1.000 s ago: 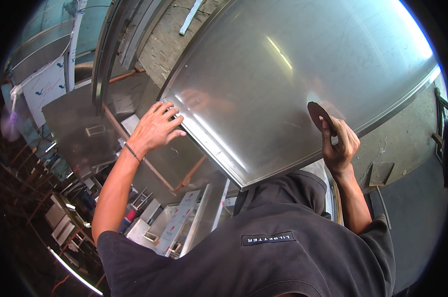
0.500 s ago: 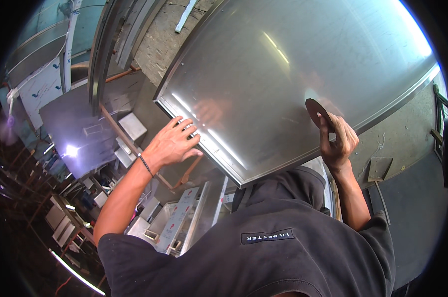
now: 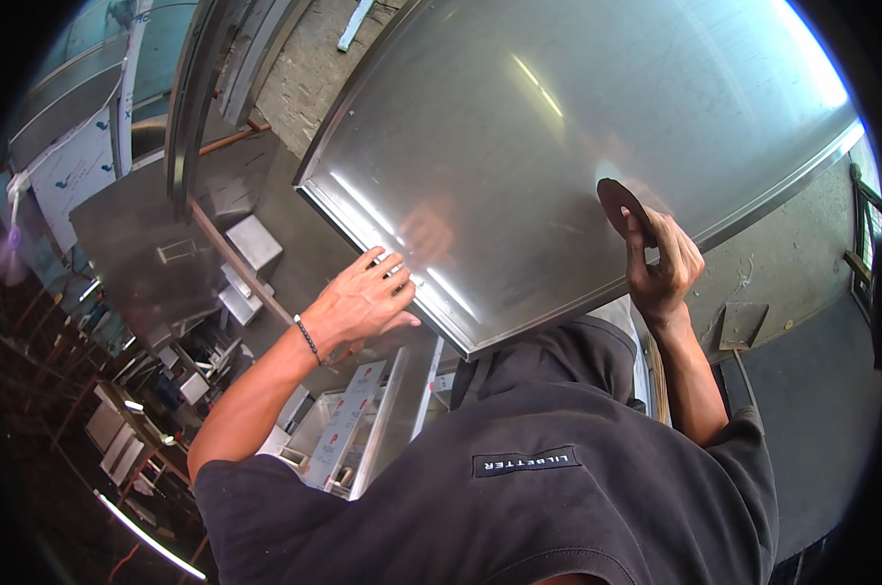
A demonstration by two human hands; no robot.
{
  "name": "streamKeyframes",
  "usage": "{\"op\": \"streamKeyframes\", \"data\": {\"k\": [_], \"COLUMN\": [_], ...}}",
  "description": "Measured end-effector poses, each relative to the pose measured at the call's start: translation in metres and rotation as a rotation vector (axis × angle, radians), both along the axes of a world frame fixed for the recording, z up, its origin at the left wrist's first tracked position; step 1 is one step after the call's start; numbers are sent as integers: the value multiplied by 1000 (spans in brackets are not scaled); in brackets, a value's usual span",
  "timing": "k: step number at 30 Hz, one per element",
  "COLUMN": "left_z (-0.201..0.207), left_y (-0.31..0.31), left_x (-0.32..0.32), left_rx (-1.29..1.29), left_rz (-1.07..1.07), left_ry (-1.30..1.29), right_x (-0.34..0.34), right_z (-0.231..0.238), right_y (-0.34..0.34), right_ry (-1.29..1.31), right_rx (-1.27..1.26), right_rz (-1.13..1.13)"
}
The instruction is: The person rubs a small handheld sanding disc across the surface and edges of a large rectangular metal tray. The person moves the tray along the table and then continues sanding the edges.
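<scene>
A large stainless steel panel (image 3: pixel 499 156) with a raised rim lies in front of me and mirrors my hands dimly. My left hand (image 3: pixel 368 300), a dark beaded bracelet on its wrist, rests at the panel's left rim. Its fingers are spread over the lip, with the thumb apart, and it holds nothing. Over the near right part of the sheet, my right hand (image 3: pixel 667 273) pinches a thin, dark brown abrasive disc (image 3: pixel 620 211). The disc is tilted on edge, near the metal; whether it touches cannot be made out.
Below the panel's left corner stand metal frames and a film-covered strip (image 3: pixel 348 429). Pale metal boxes (image 3: pixel 254 242) lie farther left, beside a brown bar (image 3: pixel 222 249). A small square plate (image 3: pixel 743 326) is on the floor at right. Long metal profiles (image 3: pixel 195 97) rise at upper left.
My left hand has slid right along the rim toward the near corner. My right hand keeps the disc almost in place, slightly higher in view. A bright glare at far left has gone out.
</scene>
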State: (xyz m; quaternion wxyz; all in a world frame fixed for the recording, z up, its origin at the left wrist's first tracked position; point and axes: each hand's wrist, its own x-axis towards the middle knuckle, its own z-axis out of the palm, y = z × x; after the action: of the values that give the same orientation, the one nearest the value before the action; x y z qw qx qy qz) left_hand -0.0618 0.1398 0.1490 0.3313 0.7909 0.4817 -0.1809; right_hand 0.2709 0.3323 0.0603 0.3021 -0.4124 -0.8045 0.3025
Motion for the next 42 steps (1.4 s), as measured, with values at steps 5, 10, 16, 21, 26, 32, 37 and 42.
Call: {"op": "streamKeyframes", "data": {"k": [5,10,16,21,26,32,37,42], "left_z": [-1,1,-4,-5,-8,-10,-10,-12], "left_y": [-9,-17,-32,-39,-45,-40,-41,-50], "left_x": [16,34,54,68,76,64,72,82], "left_rx": [-30,-49,-81,-142,-133,-72,-118,-185], "left_rz": [-2,33,75,92,128,140,135,152], "left_ry": [-6,-57,-113,-126,-209,-117,-152,-233], "right_x": [0,-2,-3,-4,-2,-3,-4,-5], "right_z": [0,0,-2,-2,-6,-5,-4,-2], "right_y": [0,0,-1,-1,-2,-1,-1,0], "right_ry": [-5,-1,3,-7,-8,-3,-3,-13], "right_rx": [14,28,24,44,30,45,64,42], "right_rz": [1,2,-10,-9,-9,-10,-12,-17]}}
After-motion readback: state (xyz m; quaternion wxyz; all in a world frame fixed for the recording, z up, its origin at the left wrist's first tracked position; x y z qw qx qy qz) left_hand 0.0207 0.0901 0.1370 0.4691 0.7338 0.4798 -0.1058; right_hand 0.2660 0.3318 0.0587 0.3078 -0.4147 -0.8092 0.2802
